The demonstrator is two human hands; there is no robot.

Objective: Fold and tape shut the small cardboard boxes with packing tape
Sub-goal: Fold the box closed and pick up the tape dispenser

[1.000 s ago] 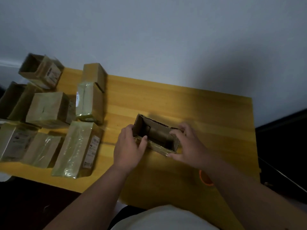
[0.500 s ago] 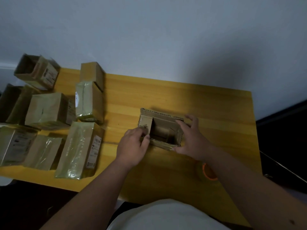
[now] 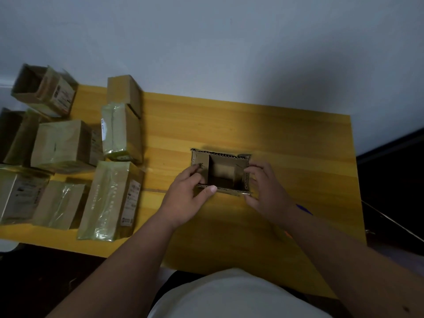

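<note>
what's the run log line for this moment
step: folding flaps | box: open, on table | left hand: pressing left flap | right hand: gripping right side

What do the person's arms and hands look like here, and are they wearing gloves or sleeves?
Both arms are bare from wrist to the bottom of the picture: no sleeves show. The left hand and the right hand wear no gloves, and no rings, watch or bracelet can be seen. A small dark spot marks the right forearm. A white garment covers the torso.

yellow wooden table (image 3: 263, 125) against plain grey wall (image 3: 206, 42), dim light
</note>
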